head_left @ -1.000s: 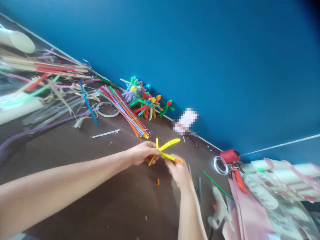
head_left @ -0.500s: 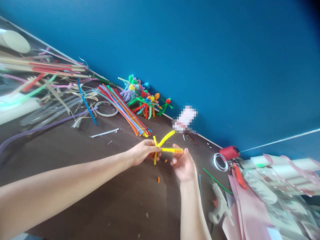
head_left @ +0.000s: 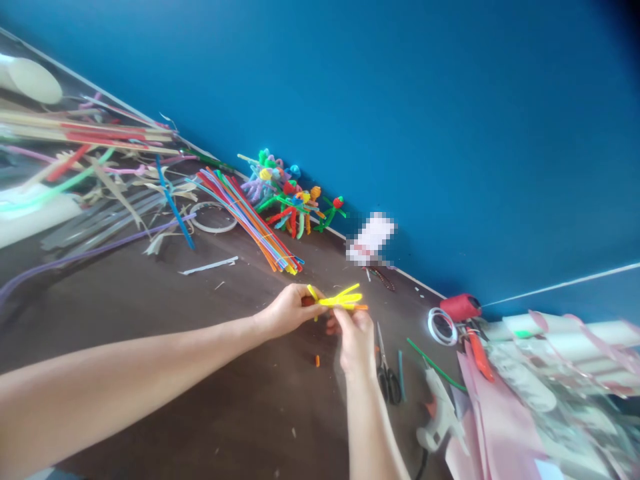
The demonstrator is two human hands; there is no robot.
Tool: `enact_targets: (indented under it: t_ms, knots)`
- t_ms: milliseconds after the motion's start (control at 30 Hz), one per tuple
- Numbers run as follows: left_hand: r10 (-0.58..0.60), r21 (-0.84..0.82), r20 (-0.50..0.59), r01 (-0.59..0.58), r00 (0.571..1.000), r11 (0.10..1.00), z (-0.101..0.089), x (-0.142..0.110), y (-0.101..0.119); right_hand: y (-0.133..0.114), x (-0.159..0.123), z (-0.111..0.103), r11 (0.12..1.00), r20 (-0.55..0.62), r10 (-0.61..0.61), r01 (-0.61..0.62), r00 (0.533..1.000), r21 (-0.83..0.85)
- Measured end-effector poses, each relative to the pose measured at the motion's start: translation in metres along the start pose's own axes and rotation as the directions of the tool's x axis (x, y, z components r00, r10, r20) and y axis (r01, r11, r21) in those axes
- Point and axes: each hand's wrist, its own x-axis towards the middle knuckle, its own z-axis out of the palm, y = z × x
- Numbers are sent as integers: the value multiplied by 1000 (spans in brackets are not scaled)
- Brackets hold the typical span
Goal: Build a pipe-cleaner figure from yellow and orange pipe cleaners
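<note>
My left hand (head_left: 289, 311) and my right hand (head_left: 356, 341) meet over the dark wooden table (head_left: 165, 373). Between them is a bunch of yellow pipe cleaners (head_left: 341, 301), with an orange tip (head_left: 360, 307) at its right end. The left fingers grip the bunch at its left end, where a red-orange piece shows among them. The right thumb and fingers pinch the stems from below. A short orange pipe cleaner scrap (head_left: 317, 361) lies on the table below my hands. Black-handled scissors (head_left: 388, 380) lie just right of my right wrist.
A fanned bundle of multicoloured pipe cleaners (head_left: 245, 220) and several twisted pipe cleaner figures (head_left: 290, 200) stand along the blue wall (head_left: 450, 133). Strips and clutter lie far left. A hot glue gun (head_left: 439, 413), red spool (head_left: 461, 307) and pink sheets (head_left: 493, 427) lie right.
The yellow stems, spread apart before, are now drawn together and point right. My right hand has closed onto them from its opened position. The scissors have come into view beyond my right wrist.
</note>
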Motion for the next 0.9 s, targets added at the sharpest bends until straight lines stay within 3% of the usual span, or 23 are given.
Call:
enact_targets:
  t_ms: [133,267,333,433,600,767,900]
  knots:
    - [30,36,38,-31,999,999,-3,0,1,1,1,-1,997,34,78,-79,996,24]
    - [20,88,140,-32,990,996,-6,-1,0,-4,-1,-2,996,45,2,2,999,-86]
    - [-22,90,135,10,991,996,-6,-1,1,-6,-2,-3,992,65,-41,49,997,-118]
    - [-147,-43,120,153,982,987,-4,-2,6,-6,-2,-5,992,107,-50,62,993,-112]
    - [-269,-184,211,308,940,933,-4,-2,15,-2,1,-7,999,115,15,-10,993,-41]
    - [-278,-184,179,310,944,933,-4,-1,15,-4,2,-8,986,147,119,-134,982,100]
    - [-265,-154,168,291,950,944,-4,0,11,-8,5,-15,974,101,115,-132,988,183]
